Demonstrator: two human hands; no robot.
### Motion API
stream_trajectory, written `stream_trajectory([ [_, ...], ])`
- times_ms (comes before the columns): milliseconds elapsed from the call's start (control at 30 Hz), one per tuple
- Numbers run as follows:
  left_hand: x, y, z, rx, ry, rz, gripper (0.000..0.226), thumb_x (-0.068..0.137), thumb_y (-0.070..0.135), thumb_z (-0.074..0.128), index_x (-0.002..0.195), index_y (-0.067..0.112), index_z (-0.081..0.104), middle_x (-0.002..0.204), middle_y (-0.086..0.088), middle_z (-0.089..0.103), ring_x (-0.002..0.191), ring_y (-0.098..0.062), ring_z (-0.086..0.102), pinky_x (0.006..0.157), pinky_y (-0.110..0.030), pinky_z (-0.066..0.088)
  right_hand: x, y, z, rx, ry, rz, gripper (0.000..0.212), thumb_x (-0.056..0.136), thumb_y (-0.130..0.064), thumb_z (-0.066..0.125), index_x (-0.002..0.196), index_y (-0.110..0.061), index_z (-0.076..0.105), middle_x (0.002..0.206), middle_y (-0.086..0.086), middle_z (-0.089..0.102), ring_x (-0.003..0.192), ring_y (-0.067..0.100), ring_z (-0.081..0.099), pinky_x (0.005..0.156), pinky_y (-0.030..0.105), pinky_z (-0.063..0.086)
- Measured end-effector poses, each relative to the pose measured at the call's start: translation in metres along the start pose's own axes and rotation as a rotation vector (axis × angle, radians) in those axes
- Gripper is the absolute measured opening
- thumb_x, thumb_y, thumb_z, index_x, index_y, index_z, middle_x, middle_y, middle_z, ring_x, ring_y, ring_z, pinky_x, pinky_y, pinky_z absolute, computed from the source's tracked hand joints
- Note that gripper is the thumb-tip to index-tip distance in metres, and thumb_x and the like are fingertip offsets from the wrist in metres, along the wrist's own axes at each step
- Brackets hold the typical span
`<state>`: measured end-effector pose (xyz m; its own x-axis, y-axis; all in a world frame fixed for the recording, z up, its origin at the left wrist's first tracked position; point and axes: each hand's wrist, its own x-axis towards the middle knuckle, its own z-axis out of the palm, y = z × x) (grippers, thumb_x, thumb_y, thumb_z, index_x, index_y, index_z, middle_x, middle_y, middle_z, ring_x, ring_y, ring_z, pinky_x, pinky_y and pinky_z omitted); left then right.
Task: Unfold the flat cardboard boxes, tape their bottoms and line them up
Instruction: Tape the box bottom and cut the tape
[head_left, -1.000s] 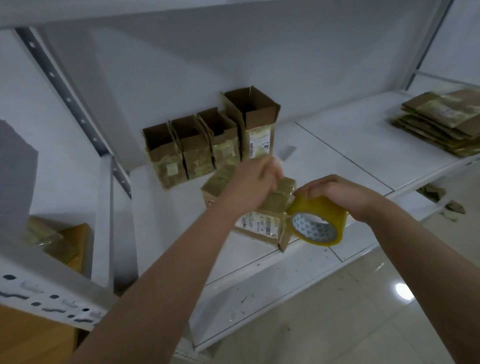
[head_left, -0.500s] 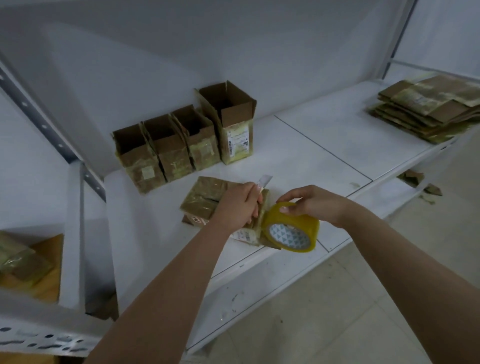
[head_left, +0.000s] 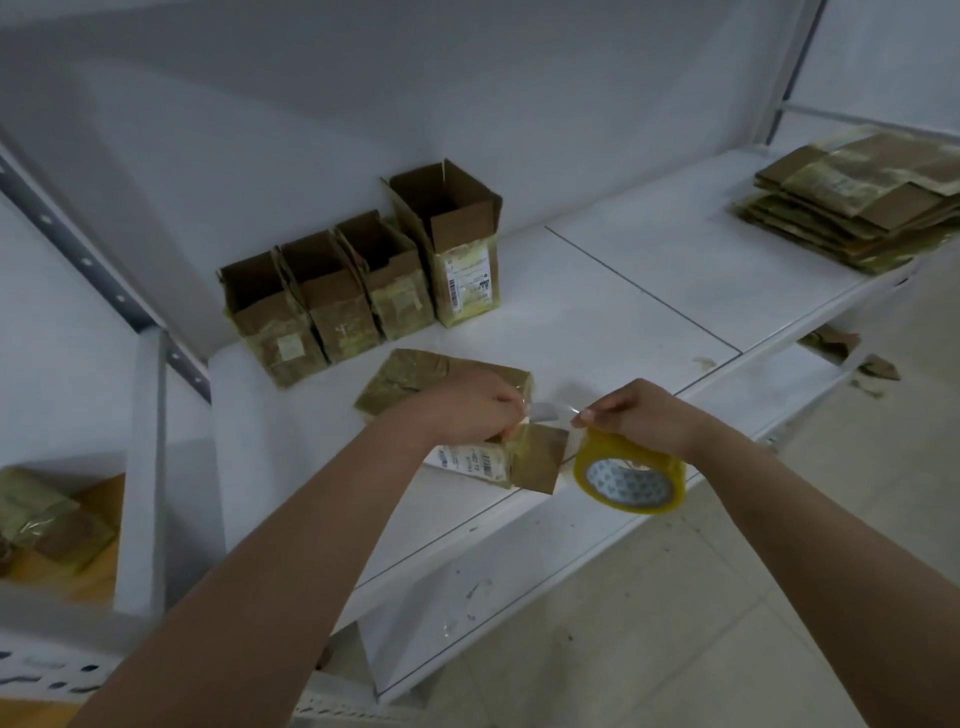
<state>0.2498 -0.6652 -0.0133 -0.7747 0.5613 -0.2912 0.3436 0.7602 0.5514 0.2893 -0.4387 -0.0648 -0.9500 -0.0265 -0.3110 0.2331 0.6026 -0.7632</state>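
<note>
Since before, right hand (head_left: 641, 415) has drawn the roll (head_left: 629, 477) away, grasping it, tape stretched to the box (head_left: 415, 379) lying on the white shelf (head_left: 623, 291), pinched by left hand (head_left: 470, 408). Four boxes (head_left: 358, 275) stand behind; flat stack (head_left: 852, 202) far right; tiled floor (head_left: 727, 597) below.

No legible text — (labels (head_left: 469, 281) blurred)

Four upright boxes (head_left: 358, 280) are blocking the shelf's (head_left: 597, 312) back left; a flat-box stack (head_left: 852, 202) is occupying the far right. Between them, bare shelf is lying open for a hand.
</note>
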Motion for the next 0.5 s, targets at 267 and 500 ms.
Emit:
stream_trajectory([
  [267,0.020,0.038,0.023,0.543,-0.004,-0.116,0.034,0.103,0.023,0.036,0.115,0.006,0.064,0.115,-0.012,0.064,0.104,-0.026,0.060,0.078,-0.030,0.044,-0.006,-0.010,0.006,-0.258,0.207,-0.023,0.020,0.091,-0.045,0.059,0.097,-0.037,0.077,0.096,-0.011,0.068,0.095,0.016,0.061,0.083,0.034,0.049],
  [500,0.004,0.026,0.005,0.279,-0.016,-0.083,0.031,0.105,0.021,0.033,0.096,0.013,0.062,0.107,-0.011,0.064,0.097,-0.022,0.059,0.074,-0.027,0.042,-0.006,0.003,0.012,-0.160,0.168,0.031,0.017,0.091,-0.043,0.061,0.092,-0.037,0.077,0.093,-0.013,0.065,0.102,0.018,0.061,0.093,0.039,0.051],
])
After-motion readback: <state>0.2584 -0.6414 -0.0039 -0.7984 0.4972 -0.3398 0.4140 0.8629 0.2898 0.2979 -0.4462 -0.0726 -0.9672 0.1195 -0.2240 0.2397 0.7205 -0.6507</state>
